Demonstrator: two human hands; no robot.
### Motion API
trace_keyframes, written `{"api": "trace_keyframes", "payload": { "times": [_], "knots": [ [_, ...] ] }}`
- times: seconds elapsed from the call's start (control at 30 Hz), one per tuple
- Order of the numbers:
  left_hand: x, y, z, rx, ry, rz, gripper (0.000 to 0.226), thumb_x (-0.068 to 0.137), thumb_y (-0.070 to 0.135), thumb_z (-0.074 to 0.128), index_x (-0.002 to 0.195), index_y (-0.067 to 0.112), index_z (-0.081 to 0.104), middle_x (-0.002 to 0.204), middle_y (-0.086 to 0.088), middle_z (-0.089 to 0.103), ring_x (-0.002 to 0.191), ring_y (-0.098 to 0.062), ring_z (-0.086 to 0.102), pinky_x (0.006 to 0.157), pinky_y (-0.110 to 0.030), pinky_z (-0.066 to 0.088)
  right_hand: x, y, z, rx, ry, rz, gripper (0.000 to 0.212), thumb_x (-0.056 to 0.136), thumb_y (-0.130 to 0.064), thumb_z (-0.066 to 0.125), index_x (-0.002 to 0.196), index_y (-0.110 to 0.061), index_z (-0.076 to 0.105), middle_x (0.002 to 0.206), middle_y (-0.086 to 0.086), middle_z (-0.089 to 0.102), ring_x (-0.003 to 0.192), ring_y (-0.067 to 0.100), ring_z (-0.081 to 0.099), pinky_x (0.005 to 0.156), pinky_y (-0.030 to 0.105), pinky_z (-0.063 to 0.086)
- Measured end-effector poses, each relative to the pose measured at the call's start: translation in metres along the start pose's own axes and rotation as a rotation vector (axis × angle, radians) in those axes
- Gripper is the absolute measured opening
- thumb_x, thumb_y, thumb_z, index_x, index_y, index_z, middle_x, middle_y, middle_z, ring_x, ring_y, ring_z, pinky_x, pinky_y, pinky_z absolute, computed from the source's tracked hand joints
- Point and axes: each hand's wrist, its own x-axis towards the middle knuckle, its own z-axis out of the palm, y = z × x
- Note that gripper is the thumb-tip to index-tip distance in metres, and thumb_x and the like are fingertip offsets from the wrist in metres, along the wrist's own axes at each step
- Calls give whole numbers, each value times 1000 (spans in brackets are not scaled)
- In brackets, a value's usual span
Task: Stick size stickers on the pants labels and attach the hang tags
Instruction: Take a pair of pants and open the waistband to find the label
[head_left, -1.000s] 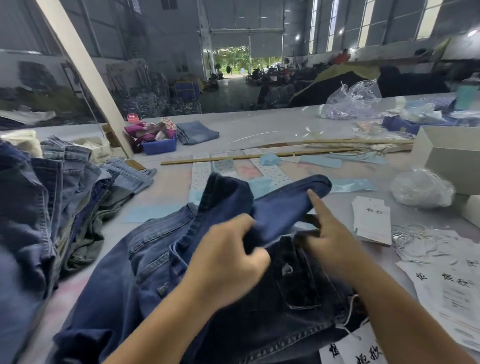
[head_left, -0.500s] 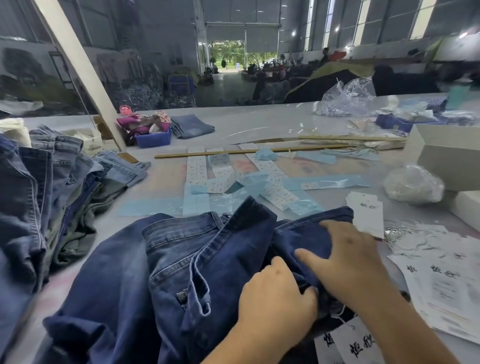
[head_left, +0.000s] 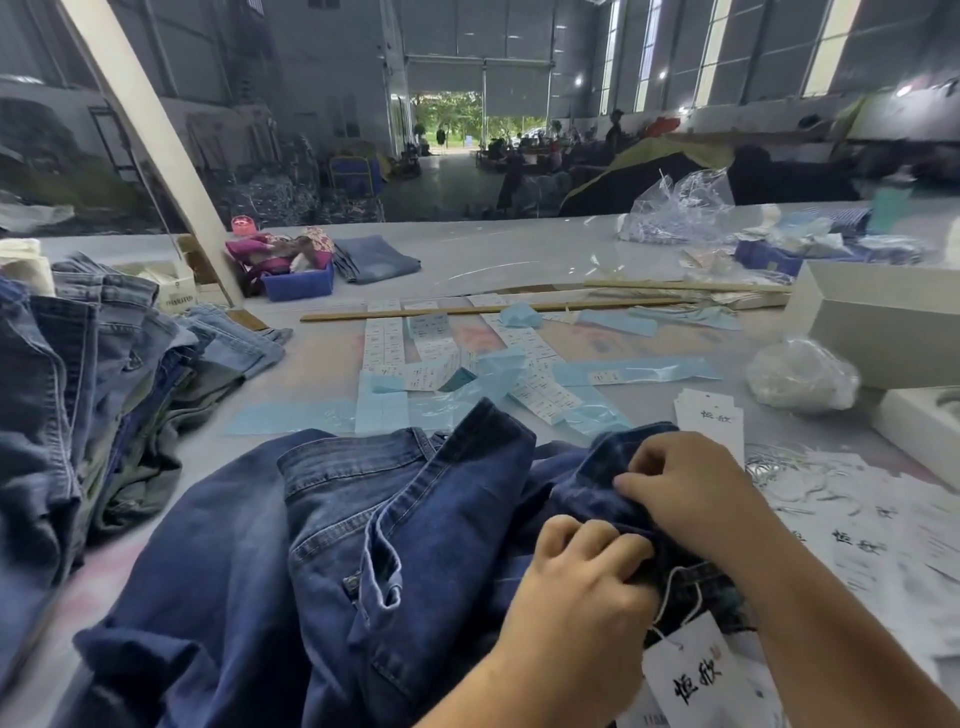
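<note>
Dark blue jeans (head_left: 322, 545) lie crumpled on the near part of the table (head_left: 498, 260), waistband and a belt loop turned up toward the middle. Both hands work at the right edge of the pile. The left hand (head_left: 576, 597) has its fingers (head_left: 587, 535) curled tight into a fold of the denim, gripping it. The right hand (head_left: 691, 493) sits just beyond, touching the left, its fingers bent and pinching the same bunched fabric. A white string (head_left: 670, 597) loops out from under the hands to a white hang tag (head_left: 691, 675) with black characters, lying at the near edge below the right wrist.

Just past the jeans, strips of white size stickers (head_left: 384, 340) on pale blue backing are spread across the middle of the table, with empty blue backing sheets (head_left: 291, 418) among them. A stack of blank hang tags (head_left: 709, 415) rests right of the stickers, and more printed tags (head_left: 857, 540) are scattered along the right side near a tangle of strings. A long wooden stick (head_left: 493, 310) lies across the table behind the stickers. To the left, a pile of folded jeans (head_left: 78, 374) in mixed washes stands high. Further out are a white box (head_left: 883, 322), a crumpled plastic bag (head_left: 800, 374) and a small blue bin (head_left: 298, 283).
</note>
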Motion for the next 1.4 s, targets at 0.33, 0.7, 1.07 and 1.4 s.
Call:
{"api": "trace_keyframes", "payload": {
  "times": [0.33,0.7,1.07,1.4],
  "knots": [
    [-35,-77,-72,301,-349,-928,72,76,75,45,127,24,38,130,2,49,121,-23,45,92,-41,41,-30,64,13,1246,269,187,5,83,-20,67,82,-20,72,93,14,75,80,28,73,62,35,61],
    [-28,-102,-69,-135,-505,-923,41,69,62,68,85,27,56,86,11,62,79,-9,60,67,-31,49,-53,42,-9,284,788,-157,35,83,-14,52,117,-10,56,123,10,49,118,30,46,99,41,35],
    [29,-120,-138,-409,214,-844,23,60,28,72,82,22,71,69,7,72,69,-15,67,65,-35,57,-55,-29,43,-344,-117,-660,16,94,-33,53,107,-26,58,111,-6,56,104,21,47,87,36,34],
    [61,-83,-76,-124,-116,-640,22,79,31,68,95,21,56,100,-2,66,90,-24,61,74,-31,47,-85,15,52,-397,-203,-917,6,66,-51,67,65,-46,70,75,-29,61,74,-12,57,74,7,46]
  ]
}}
